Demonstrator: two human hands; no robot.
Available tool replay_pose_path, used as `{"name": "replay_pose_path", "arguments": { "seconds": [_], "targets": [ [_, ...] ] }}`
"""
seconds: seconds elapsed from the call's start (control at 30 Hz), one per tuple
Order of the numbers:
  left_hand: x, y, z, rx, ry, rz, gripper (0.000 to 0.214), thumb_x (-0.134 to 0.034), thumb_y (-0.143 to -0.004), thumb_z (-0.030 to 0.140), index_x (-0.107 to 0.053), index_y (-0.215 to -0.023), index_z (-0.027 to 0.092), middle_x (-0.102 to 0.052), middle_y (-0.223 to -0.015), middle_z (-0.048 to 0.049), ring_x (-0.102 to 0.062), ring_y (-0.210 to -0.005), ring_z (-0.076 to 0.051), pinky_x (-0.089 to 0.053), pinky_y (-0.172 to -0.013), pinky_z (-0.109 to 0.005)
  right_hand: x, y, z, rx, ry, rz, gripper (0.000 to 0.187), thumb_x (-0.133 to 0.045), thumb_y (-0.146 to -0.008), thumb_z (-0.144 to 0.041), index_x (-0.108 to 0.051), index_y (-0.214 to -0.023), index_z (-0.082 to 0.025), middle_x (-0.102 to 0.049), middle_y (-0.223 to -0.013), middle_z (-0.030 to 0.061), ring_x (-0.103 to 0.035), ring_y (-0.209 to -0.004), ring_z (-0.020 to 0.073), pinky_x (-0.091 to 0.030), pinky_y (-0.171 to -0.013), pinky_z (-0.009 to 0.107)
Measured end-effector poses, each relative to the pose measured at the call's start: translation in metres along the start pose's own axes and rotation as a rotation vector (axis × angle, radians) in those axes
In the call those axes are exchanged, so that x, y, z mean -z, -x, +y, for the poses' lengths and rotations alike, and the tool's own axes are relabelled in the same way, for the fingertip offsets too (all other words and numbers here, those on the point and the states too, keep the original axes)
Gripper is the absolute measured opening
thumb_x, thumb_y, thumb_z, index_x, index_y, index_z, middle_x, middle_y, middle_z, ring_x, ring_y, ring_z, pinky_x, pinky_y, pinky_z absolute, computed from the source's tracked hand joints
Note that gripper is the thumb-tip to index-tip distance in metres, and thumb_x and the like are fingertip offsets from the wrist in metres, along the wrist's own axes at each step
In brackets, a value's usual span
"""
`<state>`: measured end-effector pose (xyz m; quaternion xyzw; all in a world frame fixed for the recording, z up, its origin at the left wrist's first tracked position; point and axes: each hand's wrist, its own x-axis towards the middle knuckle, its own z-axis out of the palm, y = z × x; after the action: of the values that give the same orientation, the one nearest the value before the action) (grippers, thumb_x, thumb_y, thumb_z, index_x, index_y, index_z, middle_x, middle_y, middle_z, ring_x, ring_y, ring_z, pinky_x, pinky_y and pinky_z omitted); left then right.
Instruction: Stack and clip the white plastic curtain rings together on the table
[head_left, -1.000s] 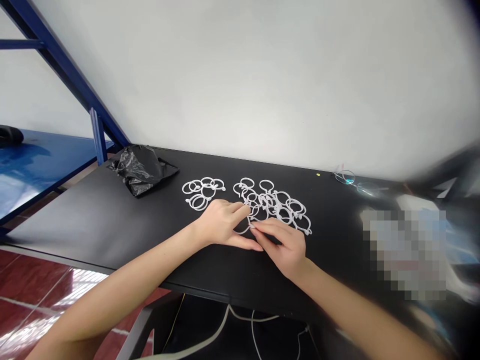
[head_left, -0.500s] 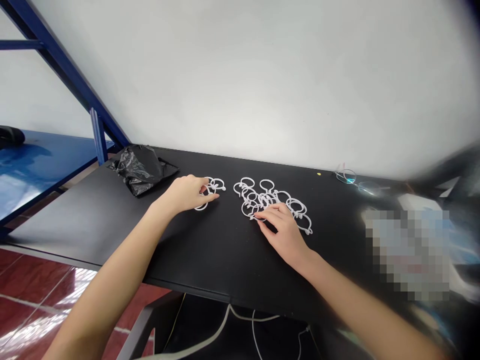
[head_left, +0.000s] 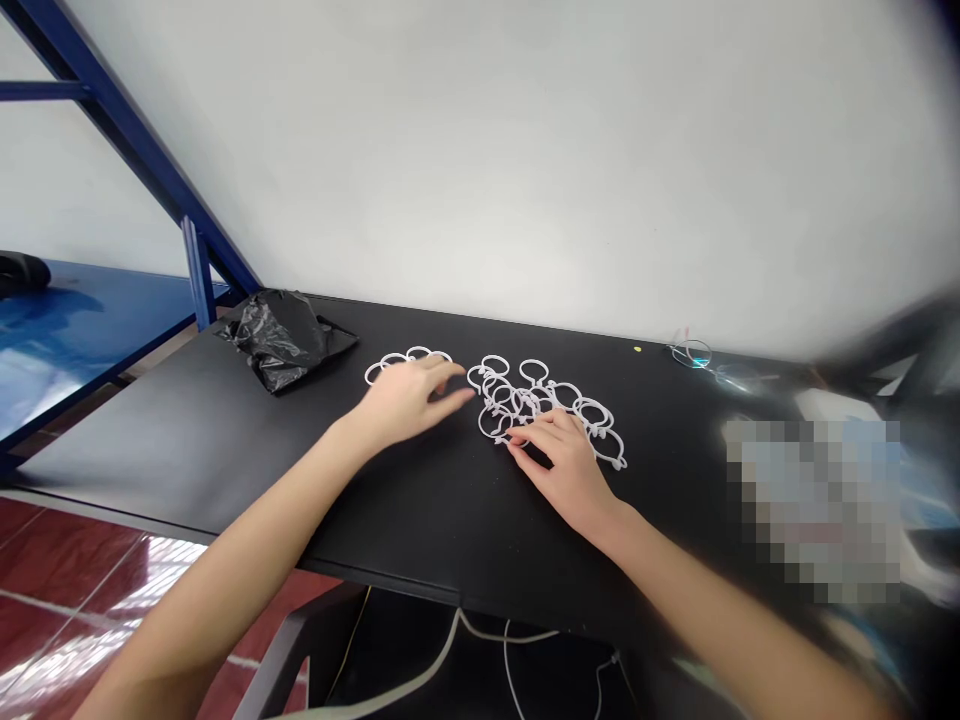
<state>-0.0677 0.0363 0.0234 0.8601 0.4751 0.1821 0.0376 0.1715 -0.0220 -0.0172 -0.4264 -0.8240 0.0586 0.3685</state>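
Several white curtain rings (head_left: 566,392) with small ball-like ends lie in a loose, overlapping pile on the black table (head_left: 420,505). My right hand (head_left: 566,460) is over the near side of the pile, thumb and fingertips pinched on one white curtain ring (head_left: 493,422) at its left edge. The hand covers part of the pile. Just left of the pile is my left hand (head_left: 412,398), thumb and fingers apart with nothing visible between them. A smaller group of white curtain rings (head_left: 394,358) shows behind it, partly hidden.
A crumpled black plastic bag (head_left: 285,340) lies at the table's back left. Eyeglasses (head_left: 694,353) rest near the wall on the right, with a blurred package (head_left: 817,510) nearer. A blue metal frame (head_left: 142,130) rises at the left; cables (head_left: 420,680) hang below the table edge.
My left hand has moved right, away from the smaller group, leaving rings there spread out behind it. My right hand has barely shifted; the ring at its fingertips moved slightly left and nearer.
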Motion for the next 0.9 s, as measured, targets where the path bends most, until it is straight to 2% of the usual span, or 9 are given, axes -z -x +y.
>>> {"name": "replay_pose_path", "arguments": {
  "seconds": [0.07,0.17,0.3,0.5,0.67,0.8,0.9],
  "targets": [
    [-0.010,0.002,0.011,-0.170,0.139,-0.114,0.038,-0.050,-0.094,0.049,-0.064,-0.114,0.020,-0.067,-0.084,-0.0022,-0.061,-0.069,-0.014,-0.041,-0.064,-0.024,0.000,0.000,-0.001,0.001,-0.055,0.035,0.015,-0.063,-0.087,-0.009,-0.068,-0.094,-0.022,-0.072,-0.079,0.0023,-0.060,-0.079,0.0221,-0.047,-0.077,0.041],
    [-0.020,0.004,0.022,-0.260,0.210,-0.223,0.030,-0.050,-0.096,0.042,-0.065,-0.109,0.020,-0.065,-0.082,-0.0011,-0.057,-0.063,-0.012,-0.039,-0.060,-0.023,0.002,-0.001,-0.003,-0.004,-0.123,0.060,0.016,-0.063,-0.087,-0.011,-0.068,-0.097,-0.023,-0.071,-0.076,0.0014,-0.061,-0.076,0.0206,-0.050,-0.076,0.039],
    [-0.024,0.004,0.024,-0.248,0.208,-0.228,0.022,-0.052,-0.095,0.035,-0.066,-0.097,0.018,-0.062,-0.079,-0.0004,-0.054,-0.060,-0.011,-0.037,-0.058,-0.023,0.003,-0.002,-0.003,0.015,-0.125,0.010,0.013,-0.065,-0.087,-0.012,-0.068,-0.094,-0.022,-0.070,-0.074,0.0006,-0.061,-0.073,0.0196,-0.049,-0.077,0.039],
    [-0.022,0.002,0.021,-0.206,0.199,-0.215,0.022,-0.054,-0.094,0.035,-0.066,-0.094,0.017,-0.063,-0.085,-0.0013,-0.053,-0.061,-0.010,-0.038,-0.059,-0.023,0.003,-0.001,-0.003,0.057,-0.105,-0.122,0.011,-0.070,-0.083,-0.013,-0.067,-0.089,-0.021,-0.069,-0.073,-0.0001,-0.061,-0.073,0.0195,-0.049,-0.079,0.040],
    [-0.022,0.003,0.021,-0.209,0.210,-0.203,0.026,-0.055,-0.094,0.040,-0.067,-0.098,0.017,-0.062,-0.087,-0.0024,-0.055,-0.064,-0.011,-0.039,-0.061,-0.023,0.005,0.001,-0.005,0.087,-0.138,-0.134,0.010,-0.066,-0.085,-0.013,-0.066,-0.091,-0.021,-0.067,-0.073,-0.0002,-0.061,-0.072,0.0177,-0.051,-0.077,0.037],
    [-0.021,0.003,0.021,-0.214,0.207,-0.210,0.027,-0.056,-0.093,0.041,-0.067,-0.093,0.017,-0.062,-0.087,-0.0025,-0.055,-0.064,-0.011,-0.039,-0.060,-0.024,0.006,0.001,-0.006,0.054,-0.123,-0.172,0.009,-0.068,-0.084,-0.013,-0.066,-0.090,-0.020,-0.065,-0.072,0.0001,-0.060,-0.069,0.0174,-0.052,-0.071,0.034],
    [-0.020,0.003,0.022,-0.205,0.229,-0.207,0.031,-0.053,-0.094,0.043,-0.068,-0.088,0.016,-0.061,-0.086,-0.0028,-0.055,-0.063,-0.011,-0.040,-0.061,-0.024,0.005,0.000,-0.006,0.029,-0.152,-0.143,0.012,-0.064,-0.084,-0.009,-0.066,-0.090,-0.020,-0.066,-0.070,-0.0004,-0.062,-0.067,0.0166,-0.053,-0.071,0.033]
  ]
}}
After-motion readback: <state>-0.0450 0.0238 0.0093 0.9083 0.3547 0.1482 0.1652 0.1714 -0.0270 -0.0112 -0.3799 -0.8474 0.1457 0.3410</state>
